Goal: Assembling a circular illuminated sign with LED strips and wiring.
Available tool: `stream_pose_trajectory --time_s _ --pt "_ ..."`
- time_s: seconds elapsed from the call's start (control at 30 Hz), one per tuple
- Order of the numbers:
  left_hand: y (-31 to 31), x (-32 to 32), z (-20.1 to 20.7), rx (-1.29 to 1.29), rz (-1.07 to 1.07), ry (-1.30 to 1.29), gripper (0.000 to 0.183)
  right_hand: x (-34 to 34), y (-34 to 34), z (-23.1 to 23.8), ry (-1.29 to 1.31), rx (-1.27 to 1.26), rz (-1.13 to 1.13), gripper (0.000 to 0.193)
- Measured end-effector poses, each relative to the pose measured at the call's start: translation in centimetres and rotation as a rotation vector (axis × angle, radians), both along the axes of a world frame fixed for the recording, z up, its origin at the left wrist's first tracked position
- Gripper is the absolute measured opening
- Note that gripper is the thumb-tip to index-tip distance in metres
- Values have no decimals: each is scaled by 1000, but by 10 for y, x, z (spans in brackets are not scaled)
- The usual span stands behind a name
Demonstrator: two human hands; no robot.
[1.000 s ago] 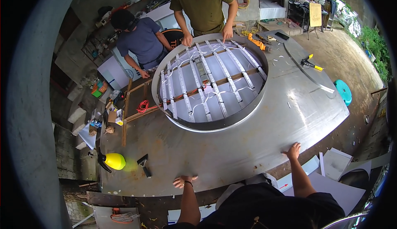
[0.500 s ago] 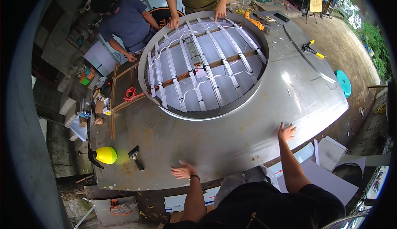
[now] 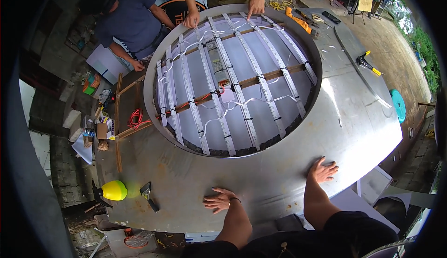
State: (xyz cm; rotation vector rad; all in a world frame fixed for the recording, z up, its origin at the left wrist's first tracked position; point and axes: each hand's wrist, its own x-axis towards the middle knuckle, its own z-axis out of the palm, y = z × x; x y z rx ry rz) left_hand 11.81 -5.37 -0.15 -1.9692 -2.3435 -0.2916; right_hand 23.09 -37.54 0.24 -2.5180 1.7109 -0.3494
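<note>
A big grey metal sheet (image 3: 354, 127) lies flat in front of me, with a round metal ring frame (image 3: 150, 78) on it. Inside the ring run several white light strips (image 3: 247, 76) tied to a wooden bar. My left hand (image 3: 218, 199) rests palm down on the sheet near its front edge, fingers spread. My right hand (image 3: 323, 170) also lies flat on the sheet, further right, fingers apart. Neither hand holds anything.
Two other people stand at the far side; one in an olive shirt has both hands (image 3: 255, 0) on the ring, one in a blue shirt (image 3: 132, 22) leans in at left. A yellow-bodied tool (image 3: 113, 190) and a small dark tool (image 3: 149, 195) lie front left. Red cable (image 3: 135, 118) at left.
My view has moved closer over the sheet. My left hand slid further onto the sheet and both hands stay flat on it.
</note>
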Motion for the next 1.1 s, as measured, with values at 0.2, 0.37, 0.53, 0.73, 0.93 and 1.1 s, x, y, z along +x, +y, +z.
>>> stream_pose_trajectory --time_s 0.2,0.37,0.53,0.73,0.93,1.1 --pt "4 -1 1 -4 1 6 64 2 4 -4 76 -5 10 70" --pt "6 1 -5 23 -15 42 62 5 -1 -15 94 -15 4 73" --pt "5 0 -5 11 7 92 60 2 -2 -20 113 -62 9 73" --pt "5 1 -5 17 -16 58 58 6 -1 -10 138 -7 -7 71" --pt "7 -2 -7 56 -6 59 55 6 1 -10 119 -27 3 69" --pt "5 1 -3 45 -5 65 55 6 -1 -11 135 -44 -9 68"
